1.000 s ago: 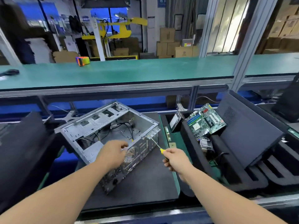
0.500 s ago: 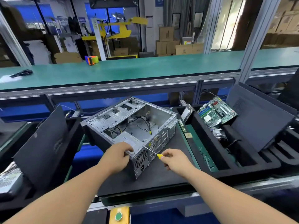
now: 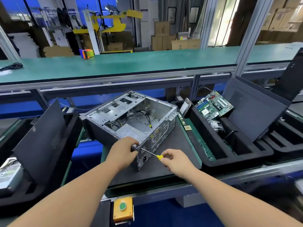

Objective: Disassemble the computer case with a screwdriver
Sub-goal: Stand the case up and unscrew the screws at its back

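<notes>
Head camera: the open computer case (image 3: 131,118) lies on its side on a dark mat (image 3: 172,158) on the bench (image 3: 193,182), its rear panel toward you. Your left hand (image 3: 122,153) curls around the near top corner of the case. Your right hand (image 3: 174,159) pinches the yellow handle of the screwdriver (image 3: 151,153), whose tip meets the rear panel beside your left fingers. A motherboard (image 3: 213,105) leans in the black foam tray (image 3: 229,151) to the right.

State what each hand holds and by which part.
Right hand pinches the screwdriver by its yellow handle. Left hand grips the computer case at its near top rear corner.
</notes>
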